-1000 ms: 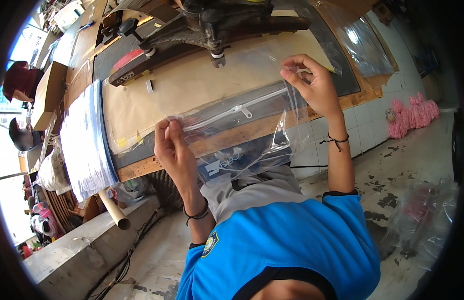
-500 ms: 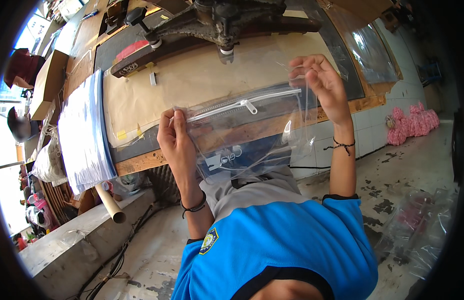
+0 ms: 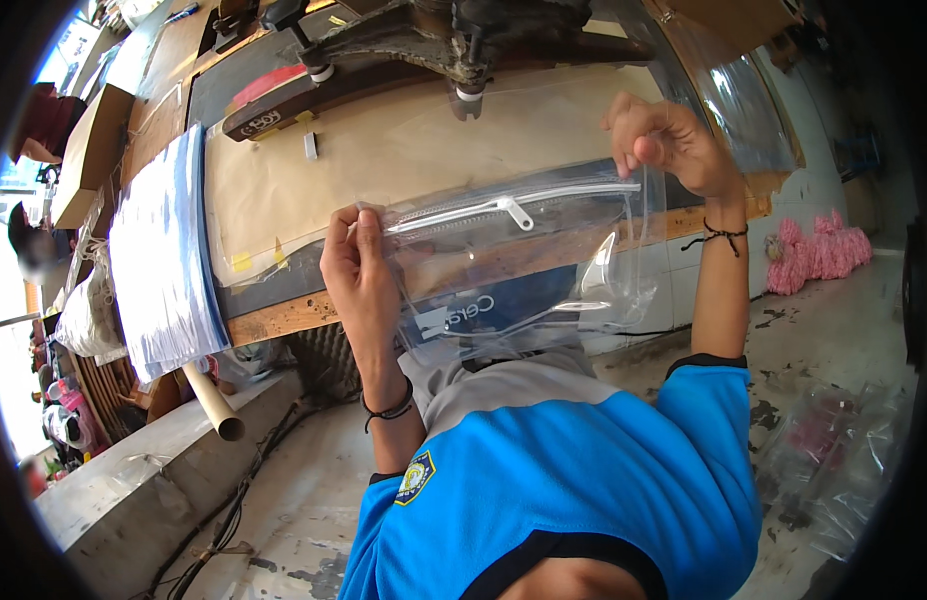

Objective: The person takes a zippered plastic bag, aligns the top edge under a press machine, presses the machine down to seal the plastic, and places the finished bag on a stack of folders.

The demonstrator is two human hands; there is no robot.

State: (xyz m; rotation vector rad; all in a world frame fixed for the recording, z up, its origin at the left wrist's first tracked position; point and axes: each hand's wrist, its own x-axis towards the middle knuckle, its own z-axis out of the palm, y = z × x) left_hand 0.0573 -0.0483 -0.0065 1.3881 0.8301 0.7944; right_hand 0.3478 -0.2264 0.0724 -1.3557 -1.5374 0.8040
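A: Where's the bag (image 3: pixel 524 265)?

B: I see it stretched above the bench's (image 3: pixel 284 318) near edge. Left hand (image 3: pixel 359 270) pinches one zipper end, right hand (image 3: pixel 664 140) the other.

A: Risk?

B: I'd judge pulling harder could tear the seam.

A stack of clear bags (image 3: pixel 164 265) lies on the left of the bench (image 3: pixel 284 318), beside brown paper (image 3: pixel 404 150) spread under a dark machine (image 3: pixel 454 35). A cardboard tube (image 3: pixel 212 405) leans below, and pink bundles (image 3: pixel 819 255) sit on the floor (image 3: pixel 844 330).
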